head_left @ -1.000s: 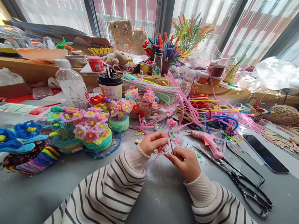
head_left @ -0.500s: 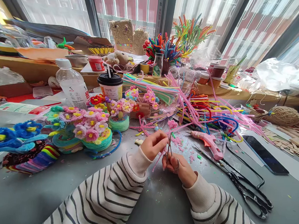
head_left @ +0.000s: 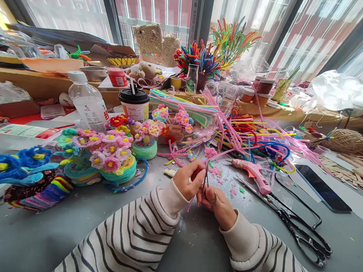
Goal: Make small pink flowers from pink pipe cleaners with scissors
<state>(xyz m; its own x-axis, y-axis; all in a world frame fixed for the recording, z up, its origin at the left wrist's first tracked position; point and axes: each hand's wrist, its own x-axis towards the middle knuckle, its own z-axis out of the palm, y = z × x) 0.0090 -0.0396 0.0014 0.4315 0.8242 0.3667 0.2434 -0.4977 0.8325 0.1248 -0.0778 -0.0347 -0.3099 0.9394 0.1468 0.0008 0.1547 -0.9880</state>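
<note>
Pink fuzzy stem (head_left: 190, 205) pinched in left hand (head_left: 187, 181), slim metal scissors (head_left: 206, 180) in grip of right hand (head_left: 219, 205), smooth grey table (head_left: 196, 255)

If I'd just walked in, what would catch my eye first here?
Probably the centre, where the left hand pinches a thin pink strand and the right hand holds small scissors. Next, perhaps, the bright fuzzy flowers on the left side of the table, and the multicoloured stems bunched at the back, before the windows.
</note>
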